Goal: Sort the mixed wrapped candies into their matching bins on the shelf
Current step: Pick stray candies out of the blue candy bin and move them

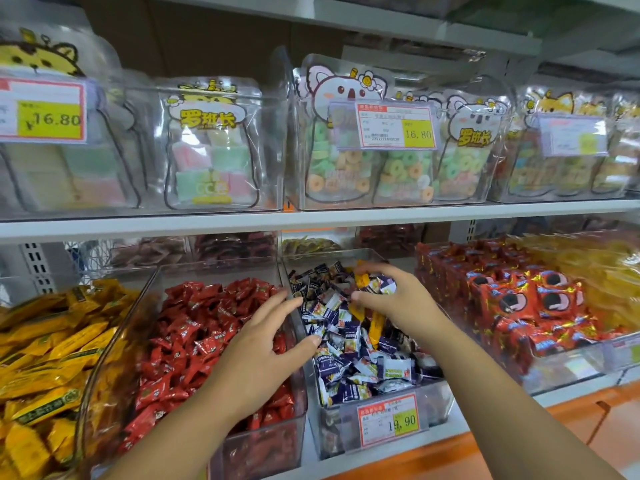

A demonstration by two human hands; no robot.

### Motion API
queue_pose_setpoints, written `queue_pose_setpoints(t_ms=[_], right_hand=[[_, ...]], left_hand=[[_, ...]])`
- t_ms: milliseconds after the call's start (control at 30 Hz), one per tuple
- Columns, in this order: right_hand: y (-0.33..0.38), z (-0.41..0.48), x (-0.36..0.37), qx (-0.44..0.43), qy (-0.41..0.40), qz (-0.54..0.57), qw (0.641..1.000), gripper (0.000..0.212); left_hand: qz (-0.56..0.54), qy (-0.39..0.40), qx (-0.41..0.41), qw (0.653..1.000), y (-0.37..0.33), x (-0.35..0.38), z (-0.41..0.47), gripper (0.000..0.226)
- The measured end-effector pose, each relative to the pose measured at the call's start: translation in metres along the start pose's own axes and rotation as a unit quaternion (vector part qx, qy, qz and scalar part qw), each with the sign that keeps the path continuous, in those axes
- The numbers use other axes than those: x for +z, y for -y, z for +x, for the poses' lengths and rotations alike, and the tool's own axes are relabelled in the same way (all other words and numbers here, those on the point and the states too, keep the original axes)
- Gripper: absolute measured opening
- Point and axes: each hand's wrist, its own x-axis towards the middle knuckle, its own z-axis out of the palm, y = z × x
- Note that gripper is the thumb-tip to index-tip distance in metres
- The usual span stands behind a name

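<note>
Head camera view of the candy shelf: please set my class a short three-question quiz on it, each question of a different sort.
1. True or false: yellow wrapped candies lie among the purple-and-white wrapped candies in the clear plastic middle bin.
2. Which hand holds a yellow candy: A left hand, B right hand?
3. Fill in: the bin left of the middle one holds ___ wrapped candies.

Key: 1 true; 2 B; 3 red.
</note>
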Motion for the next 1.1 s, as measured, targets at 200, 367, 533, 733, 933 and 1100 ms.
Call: queue_pose_setpoints(t_ms=[200,367,533,733,933,1100], right_hand=[[0.012,0.003,-0.001,0.032,0.092,-0.003,0.995,0.027],[0.015,0.002,-0.029,0.034,0.114,-0.147,0.982,0.013],[0.016,-0.010,-0.011,0.061,0.253,-0.260,0.930,0.029],[0.015,0.002,-0.016,0.014,0.096,-0.145,0.985,0.012],[0.004,0.014,0.012,0.060,0.046,-0.120,0.990,0.037],[-0.007,0.016,0.019,0.082,0.075,-0.125,0.986,0.026]], left_hand=[[-0.007,-0.005,0.005,1.000,0.003,0.001,0.001,0.069],[-0.004,-0.006,0.008,1.000,0.002,0.001,0.000,0.068],[-0.010,-0.005,0.005,1.000,0.001,0.000,0.000,0.068],[-0.003,-0.002,-0.001,1.000,-0.003,-0.001,-0.002,0.064],[-0.003,-0.003,-0.005,1.000,-0.003,-0.001,-0.002,0.065],[0.000,-0.001,-0.005,1.000,-0.003,-0.001,-0.001,0.065]])
